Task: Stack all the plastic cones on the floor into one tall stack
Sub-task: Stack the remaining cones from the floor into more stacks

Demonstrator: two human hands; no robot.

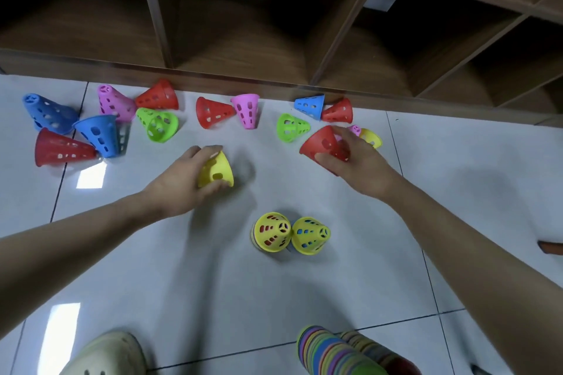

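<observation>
Both hands are out over the floor (304, 283), each gathering one cone. The left hand (182, 183) has its fingers curled round a yellow cone (217, 172), which stands or hangs just above the tiles, wide end down; whether it touches the floor I cannot tell. The right hand (350, 158) grips a red cone (323, 143) by its side, tilted and seemingly lifted from the scatter near the shelf (274, 39). Nearer the person stand two short stacks side by side and touching, each topped in yellow: the left stack (272, 231) shows red through its holes, the right stack (311, 235) blue. At the bottom edge lies a long stack (332, 353) of many colours, apparently on its side, beside a shoe (106, 353). Loose cones lie along the shelf foot: blue, pink, red and green ones, most tipped over, and a further yellow cone (370, 137) partly hidden behind the right hand. So the step in hand is collecting, with much left to do. The next move likely calls for bringing each held cone upright, wide end down, over one of the short stacks and lowering it squarely so it nests, not wedges. The stacks themselves must later be merged into one.
</observation>
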